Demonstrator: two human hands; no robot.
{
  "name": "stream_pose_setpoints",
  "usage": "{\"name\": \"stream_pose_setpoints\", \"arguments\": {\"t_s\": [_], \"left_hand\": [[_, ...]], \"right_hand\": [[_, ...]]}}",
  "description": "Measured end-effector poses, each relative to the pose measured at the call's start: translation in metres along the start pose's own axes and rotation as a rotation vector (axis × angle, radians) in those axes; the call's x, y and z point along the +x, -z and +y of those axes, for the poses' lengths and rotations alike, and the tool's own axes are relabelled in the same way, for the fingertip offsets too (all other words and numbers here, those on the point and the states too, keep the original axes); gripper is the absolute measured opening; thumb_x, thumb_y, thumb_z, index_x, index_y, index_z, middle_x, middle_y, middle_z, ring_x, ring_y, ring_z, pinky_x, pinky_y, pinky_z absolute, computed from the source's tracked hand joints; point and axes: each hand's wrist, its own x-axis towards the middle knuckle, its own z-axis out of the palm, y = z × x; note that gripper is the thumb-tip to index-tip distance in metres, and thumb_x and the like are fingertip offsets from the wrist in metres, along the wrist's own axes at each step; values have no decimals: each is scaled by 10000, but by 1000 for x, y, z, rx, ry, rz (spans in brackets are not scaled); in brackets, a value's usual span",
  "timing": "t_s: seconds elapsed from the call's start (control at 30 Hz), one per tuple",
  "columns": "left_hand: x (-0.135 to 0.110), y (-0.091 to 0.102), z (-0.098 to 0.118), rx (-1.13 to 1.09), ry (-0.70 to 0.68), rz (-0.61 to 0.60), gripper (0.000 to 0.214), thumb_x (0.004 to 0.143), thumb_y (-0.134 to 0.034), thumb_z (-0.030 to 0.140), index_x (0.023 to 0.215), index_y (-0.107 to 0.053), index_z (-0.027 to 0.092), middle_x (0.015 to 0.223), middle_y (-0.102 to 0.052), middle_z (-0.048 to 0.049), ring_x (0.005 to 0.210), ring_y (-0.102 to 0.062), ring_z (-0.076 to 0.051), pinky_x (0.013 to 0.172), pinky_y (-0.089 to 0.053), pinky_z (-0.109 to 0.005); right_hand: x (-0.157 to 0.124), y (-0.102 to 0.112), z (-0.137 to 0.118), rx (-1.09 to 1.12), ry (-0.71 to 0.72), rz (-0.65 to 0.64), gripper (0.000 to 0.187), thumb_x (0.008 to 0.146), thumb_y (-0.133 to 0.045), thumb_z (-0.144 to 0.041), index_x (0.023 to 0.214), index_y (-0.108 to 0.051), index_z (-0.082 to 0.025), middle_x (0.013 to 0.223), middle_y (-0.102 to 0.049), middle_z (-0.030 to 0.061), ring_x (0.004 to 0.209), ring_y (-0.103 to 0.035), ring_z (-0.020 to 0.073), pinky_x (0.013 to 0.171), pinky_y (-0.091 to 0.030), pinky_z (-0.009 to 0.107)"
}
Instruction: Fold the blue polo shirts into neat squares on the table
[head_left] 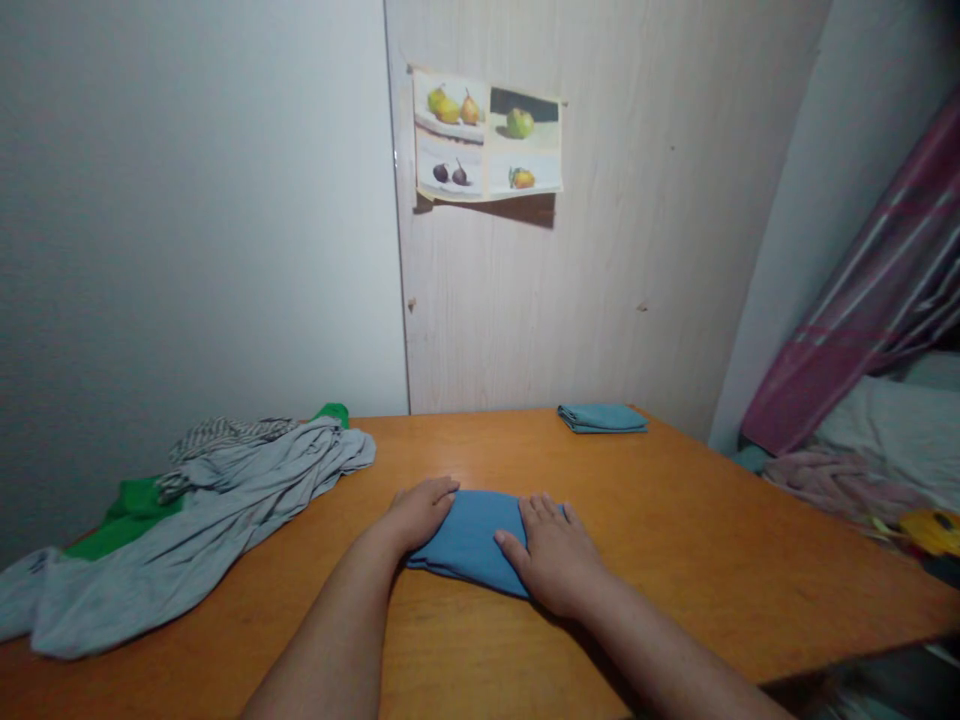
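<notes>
A blue folded cloth (480,540), flat and roughly rectangular, lies on the orange-brown wooden table (465,650) in front of me. My left hand (426,512) rests along its left edge, fingers stretched forward and touching the fabric. On the cloth's right side my right hand (553,555) lies flat, with its fingers spread and the thumb pointing inward over the blue fabric. Neither hand grips anything. The cloth's right edge is partly hidden under the right hand. Whether the cloth is a garment I cannot tell.
At the table's left lies a loose heap of clothes: grey fabric (255,500), green fabric (139,515) and a patterned piece (232,435). A folded teal cloth (604,418) sits near the back right edge. Behind are a wall with a fruit poster (487,135) and a pink curtain (840,330).
</notes>
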Motion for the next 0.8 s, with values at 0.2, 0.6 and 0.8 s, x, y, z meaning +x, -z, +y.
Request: {"name": "stream_pose_setpoints", "arguments": {"t_s": [0.2,0.6,0.8], "left_hand": [[-15,7,7,-30,-14,-2,437,895,-494,458,1209,-703,238,1285,-696,-75,1217,-611,-257,1055,-437,-351],[-95,8,1,-245,129,319,308,906,-427,319,1024,-687,203,1106,-735,-73,1065,-642,-217,947,-482,-311],[-125,-6,5,-255,186,300,183,827,-503,271,831,-673,203,852,-725,-26,838,-645,-187,733,-470,-260]], "right_hand": [[6,7,22,-2,83,-49,832,968,-215,-691,1534,-383,-105,1579,-360,185,1494,-245,341,1203,-100,564],[23,16,-6,6,277,-5,723,1014,-223,-583,1512,-416,-97,1571,-385,170,1476,-304,299,1207,-184,478],[24,-2,-8,-18,232,-61,780,1005,-222,-603,1533,-355,-44,1565,-377,201,1449,-361,306,1174,-269,442]]}}
